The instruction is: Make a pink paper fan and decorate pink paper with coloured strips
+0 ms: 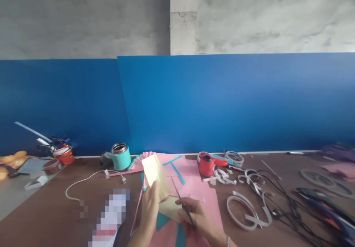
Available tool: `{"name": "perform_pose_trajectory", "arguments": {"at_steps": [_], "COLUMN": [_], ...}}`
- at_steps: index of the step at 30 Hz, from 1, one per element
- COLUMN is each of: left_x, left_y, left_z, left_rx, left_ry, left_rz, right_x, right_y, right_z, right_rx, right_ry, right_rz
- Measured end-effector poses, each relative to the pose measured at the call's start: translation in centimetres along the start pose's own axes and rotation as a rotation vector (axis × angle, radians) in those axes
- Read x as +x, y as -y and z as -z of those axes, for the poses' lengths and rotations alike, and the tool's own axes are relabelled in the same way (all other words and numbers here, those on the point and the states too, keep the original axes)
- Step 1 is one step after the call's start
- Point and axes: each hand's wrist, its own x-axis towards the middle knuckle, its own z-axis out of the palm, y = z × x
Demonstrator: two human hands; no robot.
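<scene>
A pale yellow rectangular paper sheet (152, 169) is pinched in the left hand (149, 207); slim dark scissors (189, 215) are gripped in the right hand (200, 217). For clean cutting, the sheet is best kept taut, with fingertips clear of the blades. Beyond the left hand, a teal cylindrical metal-rimmed cup (121, 161) is left uncovered, its contents hidden; farther left, black cables (58, 143) are held in a red-orange tub (66, 158).

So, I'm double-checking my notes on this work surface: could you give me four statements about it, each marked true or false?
1. The right hand holds scissors. True.
2. The left hand is empty. False: the left hand holds pale yellow paper.
3. Blue strips lie on pink paper. True.
4. The turquoise container has a lid on. False: the turquoise container is open at the top.
</scene>
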Motion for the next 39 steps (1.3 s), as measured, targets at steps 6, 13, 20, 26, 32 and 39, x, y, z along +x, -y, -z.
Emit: {"name": "perform_pose_trajectory", "arguments": {"at_steps": [6, 13, 20, 26, 32, 39], "left_x": [-0.5, -1.2, -1.1, -1.2, -1.5, -1.8], "left_y": [-0.9, -1.8, -1.9, -1.8, -2.2, -2.5], "left_z": [0.4, -0.9, -0.9, -1.0, -1.2, -1.2], "left_rx": [-0.047, -0.202, -0.196, -0.214, -0.261, -0.26], "left_ry": [-0.073, 0.004, 0.005, 0.03, 0.038, 0.014], "left_rz": [-0.019, -0.007, 0.005, 0.036, 0.062, 0.08], "right_x": [-1.2, -1.0, -1.0, -1.0, -0.6, -1.1], "right_y": [0.4, 0.4, 0.5, 0.6, 0.2, 1.0], "right_z": [-0.7, -0.7, -0.7, -0.7, -0.5, -0.7], "right_rx": [0.027, 0.004, 0.009, -0.039, -0.061, -0.073], "right_ry": [0.104, 0.097, 0.141, 0.129, 0.129, 0.126], "right_rz": [-0.027, -0.045, -0.08, -0.067, -0.05, -0.061]}}
